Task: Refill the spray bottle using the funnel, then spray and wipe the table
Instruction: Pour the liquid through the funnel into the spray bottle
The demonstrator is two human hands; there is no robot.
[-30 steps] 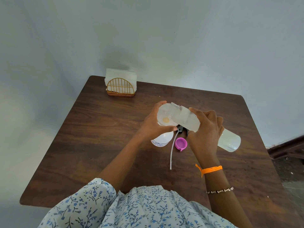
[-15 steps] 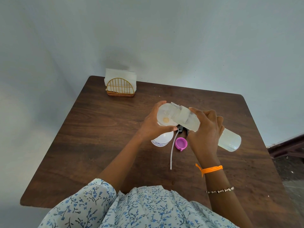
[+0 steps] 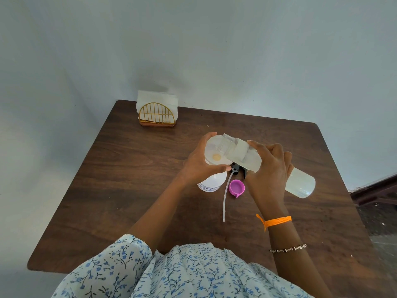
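Note:
A white funnel (image 3: 211, 157) sits in the neck of the white spray bottle (image 3: 211, 182), which stands on the brown table (image 3: 129, 179). My left hand (image 3: 198, 163) grips the funnel's rim. My right hand (image 3: 269, 171) grips a clear refill bottle (image 3: 299, 182), tipped so its open mouth lies over the funnel. The spray head with its black collar (image 3: 235, 168) and long white tube (image 3: 225, 198) lies on the table between my hands, partly hidden. A pink cap (image 3: 236, 187) lies beside the tube.
A gold wire napkin holder with white napkins (image 3: 157, 111) stands at the table's far left corner. The wall runs close behind the table. Dark furniture (image 3: 378, 190) shows past the right edge.

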